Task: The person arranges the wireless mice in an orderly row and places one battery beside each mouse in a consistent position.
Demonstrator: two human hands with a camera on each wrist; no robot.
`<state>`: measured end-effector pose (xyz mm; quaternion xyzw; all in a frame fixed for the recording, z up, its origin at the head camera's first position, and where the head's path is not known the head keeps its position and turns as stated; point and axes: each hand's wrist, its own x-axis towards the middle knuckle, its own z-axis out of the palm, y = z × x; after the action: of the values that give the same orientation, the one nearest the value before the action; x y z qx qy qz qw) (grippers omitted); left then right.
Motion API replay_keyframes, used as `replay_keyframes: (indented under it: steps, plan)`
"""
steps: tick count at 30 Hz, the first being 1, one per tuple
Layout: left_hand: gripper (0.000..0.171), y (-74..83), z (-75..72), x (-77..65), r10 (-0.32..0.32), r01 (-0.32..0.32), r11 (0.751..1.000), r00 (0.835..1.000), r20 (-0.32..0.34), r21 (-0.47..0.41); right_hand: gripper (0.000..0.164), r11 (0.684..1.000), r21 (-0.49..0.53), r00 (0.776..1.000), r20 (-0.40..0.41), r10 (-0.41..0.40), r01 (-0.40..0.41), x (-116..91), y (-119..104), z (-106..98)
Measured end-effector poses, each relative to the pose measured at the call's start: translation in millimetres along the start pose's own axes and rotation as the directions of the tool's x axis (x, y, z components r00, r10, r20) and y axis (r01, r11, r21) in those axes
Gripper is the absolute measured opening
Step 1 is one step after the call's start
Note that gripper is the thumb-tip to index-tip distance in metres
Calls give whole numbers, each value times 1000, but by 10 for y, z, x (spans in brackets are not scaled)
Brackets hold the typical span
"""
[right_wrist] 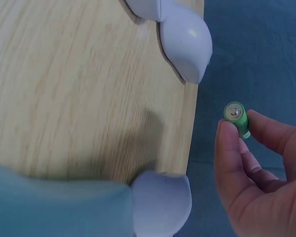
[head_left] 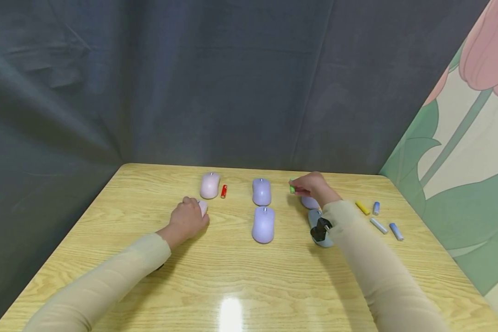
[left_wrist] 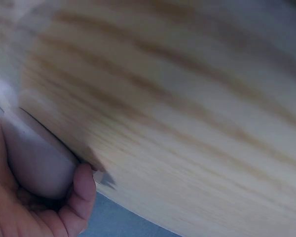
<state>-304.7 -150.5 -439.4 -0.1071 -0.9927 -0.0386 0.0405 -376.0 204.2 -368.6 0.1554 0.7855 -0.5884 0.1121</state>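
My left hand (head_left: pixel 189 217) is curled over a pale pink computer mouse (head_left: pixel 203 208) on the left of the table. In the left wrist view its fingers wrap the end of the same mouse (left_wrist: pixel 42 158). Between thumb and fingers, my right hand (head_left: pixel 312 186) pinches a green battery (head_left: pixel 292 186), held above the table. The right wrist view shows one metal end of the green battery (right_wrist: pixel 235 113) facing the camera. Below that hand sits a lilac mouse (head_left: pixel 309 203), partly covered by it. A blue-grey mouse (head_left: pixel 321 235) lies nearer, partly behind the wrist camera.
Another pink mouse (head_left: pixel 210 185) stands at the back left beside a red battery (head_left: pixel 224 191). Two lilac mice, a far one (head_left: pixel 262 192) and a near one (head_left: pixel 263 226), line up mid-table. To the right lie a yellow battery (head_left: pixel 363 207) and several blue or pale ones (head_left: pixel 396 231).
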Motion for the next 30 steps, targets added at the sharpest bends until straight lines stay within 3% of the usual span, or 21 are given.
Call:
replay_keyframes:
  steps: [7, 11, 20, 25, 30]
  plan:
    - [56, -3, 19, 5, 5, -5, 1000, 1000, -3, 14, 19, 996, -65, 998, -31, -58, 56, 45, 13, 160]
    - [55, -2, 15, 0, 3, -3, 1000, 1000, -8, 16, 23, 983, -168, 994, -60, -91, 79, 66, 16, 245]
    - [56, 16, -15, -10, -20, 20, 1000, 1000, 6, 11, 27, 917, -393, 985, -124, -121, 63, 137, 40, 387]
    - [57, 9, -14, -8, -12, 12, 1000, 1000, -4, 18, 23, 868, -487, 973, -139, -185, 96, 103, 90, 443]
    - [57, 5, -6, -7, 3, -3, 1000, 1000, -22, 22, 18, 846, -519, 961, -148, -232, 124, 54, 121, 487]
